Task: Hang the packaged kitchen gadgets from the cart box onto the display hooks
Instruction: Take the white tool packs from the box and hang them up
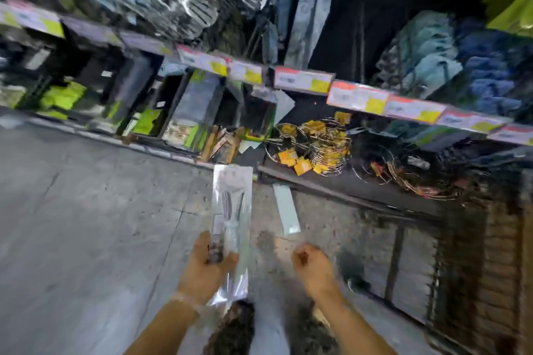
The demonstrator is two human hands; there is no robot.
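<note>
Shop aisle, picture blurred; grey concrete floor (86, 210), stained near the shelving; shelf (360, 101) edged with price labels, wire baskets (314, 147) beneath. Left hand (206, 265), fingers closed round a clear packet (230, 210), held upright above the floor; right hand (313, 264) curled shut, holding nothing; second packet (286, 209) lies on floor.

Wire racks (314, 147) beneath price labels (357, 98)
</note>
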